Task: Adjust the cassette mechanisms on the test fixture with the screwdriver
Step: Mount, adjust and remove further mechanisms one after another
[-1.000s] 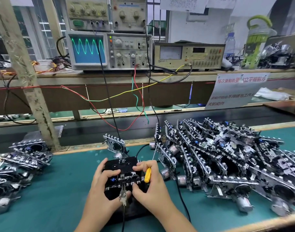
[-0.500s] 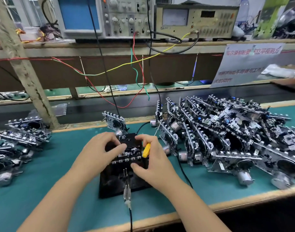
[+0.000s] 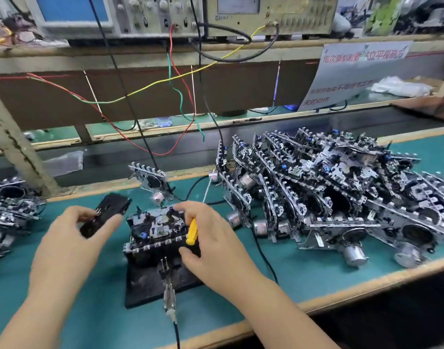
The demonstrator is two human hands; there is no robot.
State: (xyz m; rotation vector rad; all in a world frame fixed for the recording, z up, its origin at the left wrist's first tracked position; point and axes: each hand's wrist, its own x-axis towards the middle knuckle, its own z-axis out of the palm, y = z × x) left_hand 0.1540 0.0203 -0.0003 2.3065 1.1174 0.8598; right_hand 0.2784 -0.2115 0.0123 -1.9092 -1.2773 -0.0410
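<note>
Carefully: your left hand (image 3: 65, 238) pinches the black cassette (image 3: 105, 214), your right hand (image 3: 211, 238) grips the screwdriver (image 3: 192, 231), whose tip could slip across the mechanism (image 3: 155, 227) near the desk's front edge.

shiny metal cassette mechanism (image 3: 156, 226); glossy yellow plastic screwdriver (image 3: 192, 231); matt teal bench (image 3: 216, 321).

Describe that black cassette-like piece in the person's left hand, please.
The black cassette looks like flat, dark plastic, roughly rectangular, blurred in this view. It is tilted, its far end raised, lifted clear of the mechanism on the fixture and to its left. The left hand grips its lower end between thumb and fingers.
</note>
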